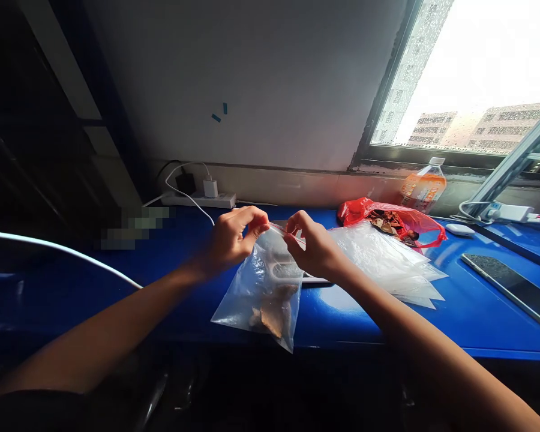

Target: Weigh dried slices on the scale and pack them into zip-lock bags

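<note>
A clear zip-lock bag (pixel 243 294) hangs between my hands at the front of the blue table, with a few brown dried pieces (pixel 273 317) lying at its bottom. My left hand (pixel 237 235) pinches one upper corner of it, thumb against fingers. At the other end of the red-lined zip edge, my right hand (pixel 309 241) grips the bag's mouth with bent fingers. Behind the bag lies a pale, flat object with a dark edge, mostly covered, so its kind is unclear. To the right of my right hand a stack of clear plastic bags (pixel 373 255) is fanned out.
A red plastic bag (pixel 357 210) holding dried brown pieces (pixel 389 226) lies behind the stack. An orange drink bottle (pixel 425 186) stands by the window. A phone (pixel 513 285) rests at right. A power strip (pixel 193 198) with a white charger (pixel 210 188) sits against the wall.
</note>
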Available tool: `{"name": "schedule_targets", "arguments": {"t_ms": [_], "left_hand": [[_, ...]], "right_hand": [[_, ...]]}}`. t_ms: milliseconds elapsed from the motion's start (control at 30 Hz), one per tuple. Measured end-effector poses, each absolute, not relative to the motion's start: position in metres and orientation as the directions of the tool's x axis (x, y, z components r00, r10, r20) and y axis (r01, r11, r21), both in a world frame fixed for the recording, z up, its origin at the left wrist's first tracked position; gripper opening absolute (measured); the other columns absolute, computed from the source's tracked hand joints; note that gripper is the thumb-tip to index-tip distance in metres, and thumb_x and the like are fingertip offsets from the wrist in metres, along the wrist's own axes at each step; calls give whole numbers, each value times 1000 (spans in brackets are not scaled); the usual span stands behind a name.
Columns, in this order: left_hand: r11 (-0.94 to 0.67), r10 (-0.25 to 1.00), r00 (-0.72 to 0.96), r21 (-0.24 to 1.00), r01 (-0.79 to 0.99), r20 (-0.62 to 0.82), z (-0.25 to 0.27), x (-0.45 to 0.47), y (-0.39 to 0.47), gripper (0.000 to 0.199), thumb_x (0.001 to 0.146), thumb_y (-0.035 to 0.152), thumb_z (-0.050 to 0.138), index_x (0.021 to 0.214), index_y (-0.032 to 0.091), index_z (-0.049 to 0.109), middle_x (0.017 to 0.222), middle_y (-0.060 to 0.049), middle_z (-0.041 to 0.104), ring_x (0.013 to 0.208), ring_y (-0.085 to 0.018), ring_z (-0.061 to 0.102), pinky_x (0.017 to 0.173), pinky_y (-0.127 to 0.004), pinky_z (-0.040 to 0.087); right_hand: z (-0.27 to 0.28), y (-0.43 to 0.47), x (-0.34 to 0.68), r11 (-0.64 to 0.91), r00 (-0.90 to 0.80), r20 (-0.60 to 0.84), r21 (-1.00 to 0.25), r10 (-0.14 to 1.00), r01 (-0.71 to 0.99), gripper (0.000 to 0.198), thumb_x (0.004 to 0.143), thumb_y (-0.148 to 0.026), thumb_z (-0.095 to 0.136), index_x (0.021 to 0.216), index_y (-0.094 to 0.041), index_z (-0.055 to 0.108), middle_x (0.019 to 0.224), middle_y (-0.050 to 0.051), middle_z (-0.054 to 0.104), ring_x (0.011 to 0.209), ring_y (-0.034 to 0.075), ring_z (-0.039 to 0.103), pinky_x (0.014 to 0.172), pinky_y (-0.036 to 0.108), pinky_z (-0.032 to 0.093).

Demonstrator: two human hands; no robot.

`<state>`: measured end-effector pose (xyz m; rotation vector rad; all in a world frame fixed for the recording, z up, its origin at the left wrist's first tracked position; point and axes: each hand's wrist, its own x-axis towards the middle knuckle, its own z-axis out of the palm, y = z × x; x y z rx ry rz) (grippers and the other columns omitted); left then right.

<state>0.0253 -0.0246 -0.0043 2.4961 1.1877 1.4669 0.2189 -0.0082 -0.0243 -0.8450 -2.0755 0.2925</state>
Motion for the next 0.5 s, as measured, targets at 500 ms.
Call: {"name": "schedule_targets", "arguments": {"t_ms": [500], "left_hand": [[-664, 628, 163, 415, 622, 761, 16, 7, -22, 8, 83, 23, 62, 76, 22, 64, 69, -1, 63, 63, -16, 54, 55, -28, 32]], "right_hand": [[-19, -4, 221, 730, -499, 536, -445, 681, 519, 15, 82, -17, 45, 88, -22, 32, 88, 8, 57, 76, 19, 51, 70, 34, 41]]}}
